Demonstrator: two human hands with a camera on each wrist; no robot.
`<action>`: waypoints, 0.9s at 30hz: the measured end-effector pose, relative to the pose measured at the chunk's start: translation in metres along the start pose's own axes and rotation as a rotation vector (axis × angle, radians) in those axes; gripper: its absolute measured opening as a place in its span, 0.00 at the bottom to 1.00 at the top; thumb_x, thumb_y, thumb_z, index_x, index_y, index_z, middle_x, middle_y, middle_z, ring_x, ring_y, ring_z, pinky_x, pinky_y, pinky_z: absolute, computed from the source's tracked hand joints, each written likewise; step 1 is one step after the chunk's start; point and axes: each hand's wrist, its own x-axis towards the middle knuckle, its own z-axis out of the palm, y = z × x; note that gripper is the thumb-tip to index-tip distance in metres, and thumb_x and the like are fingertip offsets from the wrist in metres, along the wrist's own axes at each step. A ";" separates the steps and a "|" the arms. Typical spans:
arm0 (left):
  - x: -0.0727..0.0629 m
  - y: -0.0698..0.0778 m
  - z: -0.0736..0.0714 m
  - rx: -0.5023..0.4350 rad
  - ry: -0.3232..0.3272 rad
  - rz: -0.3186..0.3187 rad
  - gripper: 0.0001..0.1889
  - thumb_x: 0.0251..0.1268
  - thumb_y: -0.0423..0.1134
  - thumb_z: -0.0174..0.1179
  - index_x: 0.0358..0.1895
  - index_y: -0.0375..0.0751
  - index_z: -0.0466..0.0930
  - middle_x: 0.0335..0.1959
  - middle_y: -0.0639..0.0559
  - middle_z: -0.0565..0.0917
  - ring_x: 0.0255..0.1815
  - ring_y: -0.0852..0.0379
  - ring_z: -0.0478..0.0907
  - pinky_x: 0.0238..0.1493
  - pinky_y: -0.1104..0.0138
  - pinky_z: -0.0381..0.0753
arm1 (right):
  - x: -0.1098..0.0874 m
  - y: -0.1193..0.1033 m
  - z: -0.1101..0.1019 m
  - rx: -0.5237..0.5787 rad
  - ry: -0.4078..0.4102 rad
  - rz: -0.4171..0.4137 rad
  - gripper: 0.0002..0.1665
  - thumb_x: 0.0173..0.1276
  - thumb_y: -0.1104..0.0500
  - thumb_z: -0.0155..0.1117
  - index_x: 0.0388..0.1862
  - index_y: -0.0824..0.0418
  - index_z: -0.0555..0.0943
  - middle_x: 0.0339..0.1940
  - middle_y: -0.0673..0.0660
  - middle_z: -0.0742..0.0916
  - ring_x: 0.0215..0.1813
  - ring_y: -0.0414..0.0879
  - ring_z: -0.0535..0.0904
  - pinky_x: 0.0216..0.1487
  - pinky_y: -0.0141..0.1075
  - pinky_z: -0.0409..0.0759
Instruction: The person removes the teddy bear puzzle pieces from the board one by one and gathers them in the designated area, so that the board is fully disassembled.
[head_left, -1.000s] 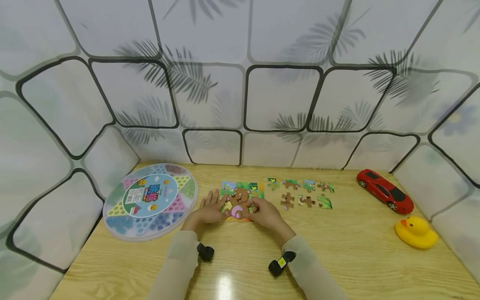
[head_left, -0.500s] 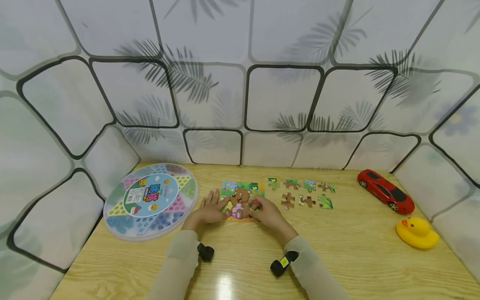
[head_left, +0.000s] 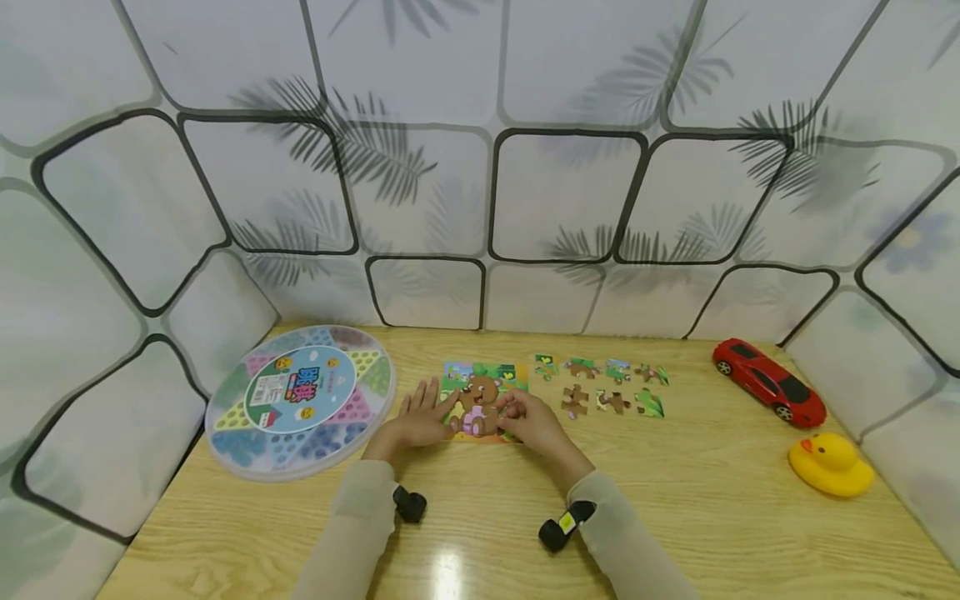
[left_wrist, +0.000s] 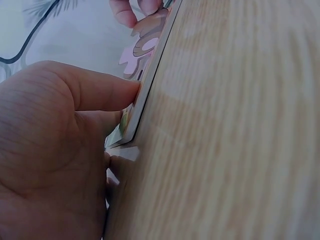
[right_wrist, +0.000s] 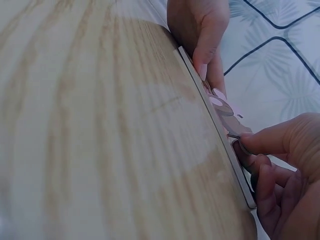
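Observation:
A bear jigsaw board (head_left: 510,377) lies flat on the table between both hands. The left hand (head_left: 418,423) rests at its left side with fingers extended, its thumb touching the board near the lower left edge. At the board's right side the right hand (head_left: 531,423) pinches a brown and pink puzzle piece (left_wrist: 148,44) between thumb and fingers. In the right wrist view, this puzzle piece (right_wrist: 227,117) stands tilted over the board, close to its surface. The right hand's fingers hide part of the piece and the board's right side.
Several loose puzzle pieces (head_left: 576,400) lie in two rows right of the board. A round Chinese checkers set (head_left: 300,404) sits at left. A red toy car (head_left: 768,382) and a yellow rubber duck (head_left: 831,465) are at far right. A patterned fabric wall (head_left: 420,292) stands behind.
The right hand has shifted slightly right, with the pinched piece now covering more of the bear's round pink belly. The left hand stays in place.

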 end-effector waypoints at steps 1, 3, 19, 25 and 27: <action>0.000 0.000 0.000 0.005 -0.001 -0.001 0.35 0.70 0.48 0.43 0.76 0.45 0.42 0.74 0.36 0.25 0.73 0.40 0.18 0.69 0.45 0.23 | 0.000 0.000 0.000 0.000 0.003 0.001 0.09 0.64 0.67 0.63 0.43 0.60 0.79 0.25 0.51 0.79 0.22 0.41 0.70 0.23 0.31 0.69; 0.001 -0.001 0.000 -0.001 0.006 0.005 0.35 0.71 0.48 0.43 0.76 0.45 0.43 0.74 0.35 0.26 0.73 0.40 0.19 0.69 0.44 0.25 | 0.001 0.000 0.000 -0.001 0.009 -0.001 0.09 0.64 0.67 0.63 0.43 0.60 0.79 0.25 0.51 0.79 0.21 0.41 0.69 0.22 0.31 0.69; -0.002 0.000 0.001 -0.012 0.015 -0.004 0.34 0.71 0.49 0.44 0.76 0.48 0.44 0.74 0.37 0.26 0.73 0.40 0.19 0.69 0.44 0.25 | 0.001 0.001 0.001 0.031 0.027 0.012 0.10 0.63 0.69 0.62 0.44 0.62 0.80 0.26 0.52 0.81 0.23 0.41 0.72 0.23 0.31 0.70; 0.000 -0.001 0.001 0.005 0.016 0.003 0.34 0.72 0.51 0.41 0.76 0.48 0.43 0.74 0.36 0.26 0.73 0.40 0.19 0.69 0.44 0.26 | 0.001 0.001 -0.004 0.076 0.017 0.052 0.10 0.65 0.68 0.61 0.45 0.62 0.79 0.28 0.54 0.81 0.22 0.42 0.71 0.23 0.31 0.70; 0.001 -0.001 0.001 0.004 0.016 0.008 0.33 0.73 0.51 0.41 0.76 0.48 0.43 0.74 0.36 0.26 0.73 0.40 0.19 0.69 0.43 0.26 | 0.001 0.000 -0.007 0.114 0.015 0.068 0.10 0.65 0.68 0.61 0.45 0.63 0.79 0.28 0.54 0.81 0.21 0.42 0.70 0.23 0.31 0.70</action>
